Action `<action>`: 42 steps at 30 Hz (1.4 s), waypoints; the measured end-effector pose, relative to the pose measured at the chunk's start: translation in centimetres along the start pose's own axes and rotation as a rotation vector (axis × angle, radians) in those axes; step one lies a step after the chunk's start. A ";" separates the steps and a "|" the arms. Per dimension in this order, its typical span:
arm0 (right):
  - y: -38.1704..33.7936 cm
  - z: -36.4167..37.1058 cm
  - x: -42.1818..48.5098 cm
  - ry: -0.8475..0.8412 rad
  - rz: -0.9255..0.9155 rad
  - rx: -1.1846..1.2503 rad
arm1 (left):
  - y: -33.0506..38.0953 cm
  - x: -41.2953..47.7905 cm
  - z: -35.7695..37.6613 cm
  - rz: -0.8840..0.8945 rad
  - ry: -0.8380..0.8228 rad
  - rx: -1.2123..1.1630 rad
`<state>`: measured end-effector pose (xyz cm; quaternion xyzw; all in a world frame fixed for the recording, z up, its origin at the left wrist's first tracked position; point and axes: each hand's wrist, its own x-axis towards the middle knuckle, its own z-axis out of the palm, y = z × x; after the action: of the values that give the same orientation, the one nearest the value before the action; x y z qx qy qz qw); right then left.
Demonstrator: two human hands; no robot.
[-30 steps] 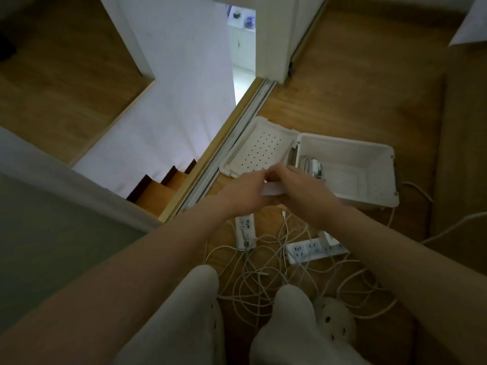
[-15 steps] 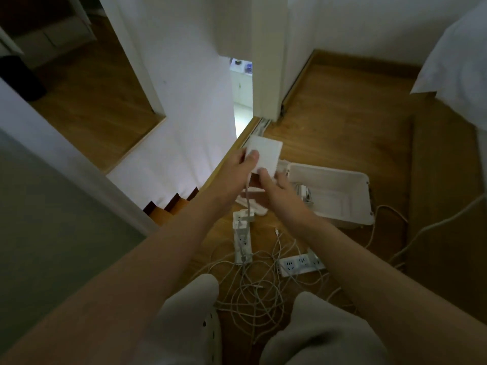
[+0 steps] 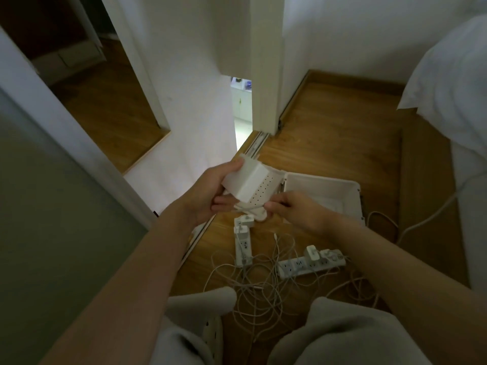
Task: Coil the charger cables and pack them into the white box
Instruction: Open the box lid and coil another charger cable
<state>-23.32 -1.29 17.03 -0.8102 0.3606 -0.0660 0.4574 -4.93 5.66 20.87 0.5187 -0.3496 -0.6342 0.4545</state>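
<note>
1. A dim room with a wooden floor (image 3: 329, 133). The white box (image 3: 324, 179) stands open on it, with its perforated lid (image 3: 264, 189) folded out flat on the box's left side
2. Above that lid, clear of the box, the left hand (image 3: 208, 191) grips a white power adapter (image 3: 246, 180). The fingers curl round its underside and the thumb sits on its upper edge, so the block is tilted in the air and not yet packed
3. Just on the near side of the box's front left corner, the right hand (image 3: 300, 210) pinches the adapter's thin cable (image 3: 250, 206) between thumb and fingertips
4. The cable runs short and roughly level from under the adapter to that pinch, about parallel to the box's front wall. I cannot tell where it goes beyond the pinch
5. The right hand is nearer the open compartment. I judge the winding will carry the cable back leftward, away from the box, toward the adapter
6. The adapter is a plain square block with rounded corners, and its cable looks thin and limp
7. On the near side of the box lies a tangle of white cables (image 3: 263, 288) around two power strips (image 3: 243, 250) (image 3: 312, 264), uncoiled
</note>
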 end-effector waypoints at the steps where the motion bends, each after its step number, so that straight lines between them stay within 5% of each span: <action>1: -0.2 -0.4 0.0 -0.009 0.005 -0.053 | -0.2 -0.4 -0.1 -0.023 -0.027 0.056; 9: -2.7 -4.0 -0.6 -0.040 0.045 -0.473 | -1.3 -3.0 -0.7 -0.147 -0.097 0.315; 15: -3.5 -3.7 -0.4 0.121 -0.014 -0.449 | -2.6 -2.9 -0.5 -0.131 0.009 0.544; 21: -3.1 -1.1 -0.3 0.203 0.073 -0.207 | -3.7 -1.5 0.9 -0.074 0.251 0.520; 29: -3.5 3.1 -1.7 0.140 -0.067 -0.282 | -4.6 0.5 2.0 -0.137 0.487 0.317; 33: -2.8 5.9 -2.8 0.149 -0.139 -0.278 | -4.5 1.0 2.3 -0.085 0.495 -0.038; 37: -0.9 7.8 -3.6 0.121 -0.158 -0.284 | -3.4 0.9 2.7 -0.043 0.412 -0.582; 42: 1.8 7.5 -3.5 0.093 -0.139 -0.192 | -3.6 0.5 3.4 -0.119 0.206 -0.589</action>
<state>-23.58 5.54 12.08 -0.8693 0.3292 -0.1003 0.3547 -9.00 6.31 18.15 0.4457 -0.0722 -0.6779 0.5803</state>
